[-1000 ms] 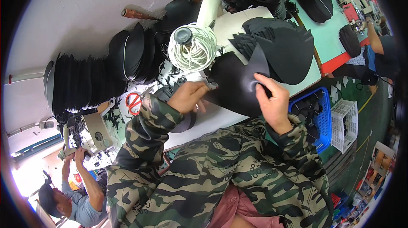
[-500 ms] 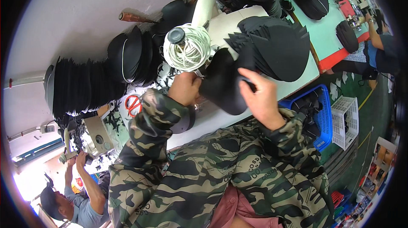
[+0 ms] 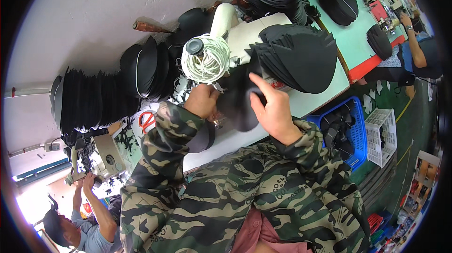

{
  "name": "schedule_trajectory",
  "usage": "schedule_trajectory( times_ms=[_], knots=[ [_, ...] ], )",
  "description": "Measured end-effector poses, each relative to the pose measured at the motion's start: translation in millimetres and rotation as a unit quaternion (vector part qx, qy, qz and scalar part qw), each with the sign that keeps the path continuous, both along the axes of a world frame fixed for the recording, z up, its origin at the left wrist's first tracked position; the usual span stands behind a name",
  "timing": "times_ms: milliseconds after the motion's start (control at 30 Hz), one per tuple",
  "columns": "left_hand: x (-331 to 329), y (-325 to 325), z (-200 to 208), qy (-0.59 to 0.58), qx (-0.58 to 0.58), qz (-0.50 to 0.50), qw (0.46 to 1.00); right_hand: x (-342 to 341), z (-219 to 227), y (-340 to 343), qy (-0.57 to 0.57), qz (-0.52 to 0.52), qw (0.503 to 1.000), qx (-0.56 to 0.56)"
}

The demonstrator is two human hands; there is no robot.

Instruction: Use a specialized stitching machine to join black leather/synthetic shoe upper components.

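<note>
A soft black curved piece [image 3: 238,107], smeared by motion, lies between my hands in front of a cream sewing machine [image 3: 223,21]. My left hand [image 3: 203,101] is closed at the piece's left edge, its fingertips partly hidden. At the right edge my right hand [image 3: 277,114] rests with forefinger and thumb spread apart; its other fingers are curled out of sight. A coil of white cord [image 3: 214,62] sits on the machine just beyond my left hand. Another dark curved piece [image 3: 202,141] hangs at the table edge below my left wrist.
A fanned stack of black pieces [image 3: 301,57] lies right on the white table [image 3: 310,104]. More bundles [image 3: 94,97] line the wall. Red-handled scissors [image 3: 147,121] lie left. Blue [image 3: 360,133] and white baskets [image 3: 381,137] stand right. One co-worker [image 3: 80,229] sits left, another [image 3: 419,50] far right.
My right hand has moved left toward the machine, together with the black piece. My left hand has stayed nearly in place. The whole view has shifted slightly.
</note>
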State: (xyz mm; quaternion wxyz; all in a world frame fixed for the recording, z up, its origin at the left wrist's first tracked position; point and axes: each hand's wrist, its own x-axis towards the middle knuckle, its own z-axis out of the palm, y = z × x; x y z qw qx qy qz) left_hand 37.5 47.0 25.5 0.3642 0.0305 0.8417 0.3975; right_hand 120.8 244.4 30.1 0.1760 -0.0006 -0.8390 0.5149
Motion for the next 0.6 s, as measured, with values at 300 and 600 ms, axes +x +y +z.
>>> schedule_trajectory(
  times_ms=[300, 600],
  knots=[
    [10, -90, -52, 0.403, -0.16, 0.005, 0.901, 29, 58, 67, -0.058, -0.152, 0.986, -0.039],
    [44, -179, -93, 0.248, -0.179, -0.238, 0.922, 22, 5, 87, -0.001, -0.006, 0.941, 0.338]
  ],
)
